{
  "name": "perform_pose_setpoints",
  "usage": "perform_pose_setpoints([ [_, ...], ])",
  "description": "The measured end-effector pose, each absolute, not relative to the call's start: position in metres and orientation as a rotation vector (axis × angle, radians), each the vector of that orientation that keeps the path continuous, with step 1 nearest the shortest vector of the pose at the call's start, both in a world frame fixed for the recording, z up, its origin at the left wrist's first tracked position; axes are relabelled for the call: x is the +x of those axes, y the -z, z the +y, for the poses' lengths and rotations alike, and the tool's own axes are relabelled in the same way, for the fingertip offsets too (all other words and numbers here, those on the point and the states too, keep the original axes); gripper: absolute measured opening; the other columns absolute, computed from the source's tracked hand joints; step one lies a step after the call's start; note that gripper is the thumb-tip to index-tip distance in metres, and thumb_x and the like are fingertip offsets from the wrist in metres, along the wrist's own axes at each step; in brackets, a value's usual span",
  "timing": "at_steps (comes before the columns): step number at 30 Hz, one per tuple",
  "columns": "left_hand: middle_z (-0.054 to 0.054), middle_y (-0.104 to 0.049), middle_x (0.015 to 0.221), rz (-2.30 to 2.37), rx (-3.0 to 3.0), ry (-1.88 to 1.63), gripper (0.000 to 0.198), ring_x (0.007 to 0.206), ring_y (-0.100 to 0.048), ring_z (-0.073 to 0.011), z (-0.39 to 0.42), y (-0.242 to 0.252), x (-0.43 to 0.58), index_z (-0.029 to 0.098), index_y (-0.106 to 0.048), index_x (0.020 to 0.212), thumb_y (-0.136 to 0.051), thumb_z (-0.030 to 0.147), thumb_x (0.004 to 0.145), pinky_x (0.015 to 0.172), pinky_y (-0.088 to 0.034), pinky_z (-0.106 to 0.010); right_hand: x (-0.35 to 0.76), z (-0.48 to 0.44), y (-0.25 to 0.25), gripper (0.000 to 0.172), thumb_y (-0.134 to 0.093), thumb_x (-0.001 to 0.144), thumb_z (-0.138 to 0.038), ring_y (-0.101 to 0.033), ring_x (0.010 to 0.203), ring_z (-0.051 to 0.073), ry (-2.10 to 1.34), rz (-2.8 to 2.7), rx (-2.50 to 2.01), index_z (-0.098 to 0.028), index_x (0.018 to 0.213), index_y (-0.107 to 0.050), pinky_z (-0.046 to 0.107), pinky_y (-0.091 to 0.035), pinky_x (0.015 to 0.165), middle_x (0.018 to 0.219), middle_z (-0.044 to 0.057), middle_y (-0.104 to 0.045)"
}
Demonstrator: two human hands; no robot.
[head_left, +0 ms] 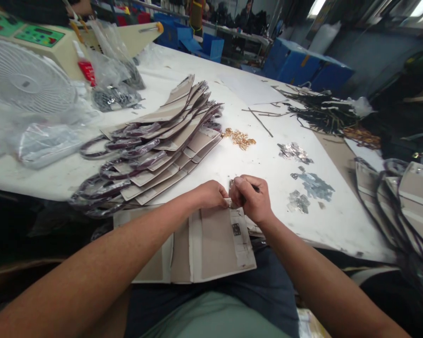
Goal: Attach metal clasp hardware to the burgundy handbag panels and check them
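Observation:
A flat beige panel (216, 244) with pale strips lies across my lap and against the table's front edge. My left hand (214, 193) pinches its upper edge. Right beside it, my right hand (251, 195) is wrapped round a dark-ended tool (255, 188), most of which the fingers hide. A small dark metal plate (236, 229) sits on the panel's right strip. Beyond my hands, gold-coloured small parts (240, 139) lie in a pile on the white table (264, 173).
Stacked beige panels with wrapped purple handles (169, 145) lie to the left. Silvery metal pieces (295, 153) and grey plates (315, 186) are at the right. More panels (419, 188) stand at the far right. A white fan (28, 82) is at the left.

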State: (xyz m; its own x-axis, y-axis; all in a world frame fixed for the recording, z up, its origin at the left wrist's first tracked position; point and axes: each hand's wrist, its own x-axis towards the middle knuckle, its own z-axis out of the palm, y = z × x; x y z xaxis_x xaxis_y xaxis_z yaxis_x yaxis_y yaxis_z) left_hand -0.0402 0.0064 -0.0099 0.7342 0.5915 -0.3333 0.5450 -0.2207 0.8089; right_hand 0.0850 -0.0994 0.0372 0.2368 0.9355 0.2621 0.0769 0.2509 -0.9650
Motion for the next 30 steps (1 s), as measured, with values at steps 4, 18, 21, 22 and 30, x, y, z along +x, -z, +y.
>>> perform_pose_setpoints([
  [4,0.004,-0.062,0.063,0.840,1.868,0.014,0.015,0.062,-0.051,-0.0135,0.008,0.009,-0.041,0.019,-0.077,0.076,-0.073,0.029,0.065,0.058,-0.034,-0.026,0.087,-0.103,-0.048,0.049,-0.066,0.096,-0.048,-0.039,0.040,0.012,-0.730,-1.021,-1.009,-0.024,0.056,-0.050,0.029,-0.032,0.042,0.048,-0.004,-0.043],
  [18,0.004,-0.062,0.064,0.839,1.841,0.069,0.023,0.064,-0.051,-0.0139,0.012,0.009,-0.039,0.019,-0.077,0.079,-0.069,0.035,0.065,0.058,-0.034,-0.025,0.089,-0.098,-0.036,0.048,-0.068,0.096,-0.041,-0.039,0.042,0.012,-0.739,-1.042,-0.925,-0.024,0.056,-0.048,0.030,-0.030,0.042,0.049,-0.004,-0.045],
  [21,0.004,-0.061,0.063,0.864,1.859,0.066,0.019,0.064,-0.052,-0.0139,0.010,0.006,-0.039,0.019,-0.076,0.077,-0.069,0.031,0.064,0.059,-0.034,-0.025,0.090,-0.098,-0.029,0.047,-0.068,0.096,-0.039,-0.037,0.041,0.011,-0.761,-1.026,-1.013,-0.024,0.056,-0.048,0.030,-0.029,0.042,0.047,-0.005,-0.043],
  [22,0.004,-0.062,0.063,0.865,1.866,0.068,0.019,0.064,-0.052,-0.0139,0.009,0.005,-0.039,0.019,-0.076,0.077,-0.069,0.031,0.064,0.059,-0.034,-0.025,0.090,-0.099,-0.028,0.047,-0.068,0.096,-0.039,-0.038,0.041,0.012,-0.763,-1.023,-1.007,-0.024,0.056,-0.048,0.030,-0.030,0.043,0.048,-0.005,-0.043],
  [30,0.004,-0.065,0.068,0.879,1.947,0.054,0.013,0.069,-0.059,-0.0156,0.008,0.004,-0.036,0.019,-0.073,0.075,-0.069,0.030,0.069,0.063,-0.041,-0.024,0.090,-0.102,-0.016,0.043,-0.064,0.098,-0.037,-0.042,0.046,0.013,-0.783,-1.065,-1.059,-0.023,0.059,-0.052,0.030,-0.032,0.047,0.050,-0.004,-0.049],
])
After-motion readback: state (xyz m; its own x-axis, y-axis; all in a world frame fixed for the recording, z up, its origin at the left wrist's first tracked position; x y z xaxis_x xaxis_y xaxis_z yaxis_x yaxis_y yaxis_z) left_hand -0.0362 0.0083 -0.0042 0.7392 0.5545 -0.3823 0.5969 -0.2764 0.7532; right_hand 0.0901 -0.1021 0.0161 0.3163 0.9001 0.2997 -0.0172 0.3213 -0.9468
